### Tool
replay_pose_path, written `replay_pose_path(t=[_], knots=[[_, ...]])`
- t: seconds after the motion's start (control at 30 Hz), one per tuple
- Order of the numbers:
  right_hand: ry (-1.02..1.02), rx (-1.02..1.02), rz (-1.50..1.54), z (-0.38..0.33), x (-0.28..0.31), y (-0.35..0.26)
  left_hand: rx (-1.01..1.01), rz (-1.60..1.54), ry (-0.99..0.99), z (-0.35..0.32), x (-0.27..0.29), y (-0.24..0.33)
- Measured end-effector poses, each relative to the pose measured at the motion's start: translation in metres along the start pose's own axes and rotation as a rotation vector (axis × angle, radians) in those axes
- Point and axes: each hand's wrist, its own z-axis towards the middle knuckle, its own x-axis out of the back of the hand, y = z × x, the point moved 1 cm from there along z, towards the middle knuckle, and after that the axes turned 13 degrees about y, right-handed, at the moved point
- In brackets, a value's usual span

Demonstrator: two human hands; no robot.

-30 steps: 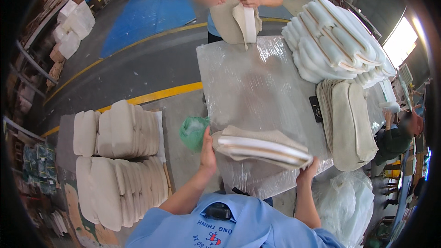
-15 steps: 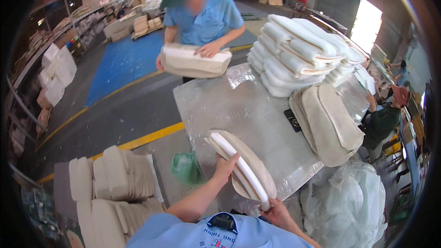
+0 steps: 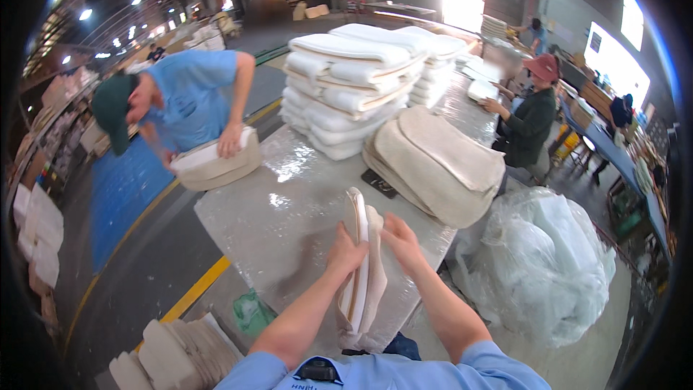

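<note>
A beige fabric cover with a white padded layer [image 3: 363, 278] in its fold stands on edge in front of me, its long side pointing away. My left hand [image 3: 346, 251] grips it from the left, thumb pressed over the white layer. On its right side, my right hand [image 3: 403, 243] has its fingers stretched out along the beige fabric near the far end; whether they press on it is hard to tell. Beneath lies a table wrapped in clear plastic [image 3: 249, 220]. Beyond my right hand is a stack of beige covers [image 3: 440, 162], with a dark flat object [image 3: 379, 183] beside it.
Tall folded white padding [image 3: 354, 87] is piled at the back. At the left edge a co-worker [image 3: 184, 101] handles a beige and white piece [image 3: 220, 162]. A big clear plastic bag [image 3: 538, 267] stands right; beige pieces [image 3: 177, 357] lie lower left. Another person [image 3: 533, 112] works farther right.
My view has swung right. The cover has turned upright, pointing away from me, and my right hand has moved from its near end to its right side. The co-worker leans lower.
</note>
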Motion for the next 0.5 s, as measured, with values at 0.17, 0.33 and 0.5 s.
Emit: replay_pose_path(t=[0.17,0.33,0.5], knots=[[0.059,0.06,0.036,0.077,-0.049,-0.018,-0.175,-0.124,-0.084,0.014,-0.02,0.021],[0.103,0.172,-0.254,0.105,-0.05,-0.016,-0.172,0.057,-0.206,0.0,-0.027,0.023],[0.172,0.171,-0.314,0.102,-0.049,-0.004,-0.142,-0.201,-0.105,0.013,-0.037,0.014]])
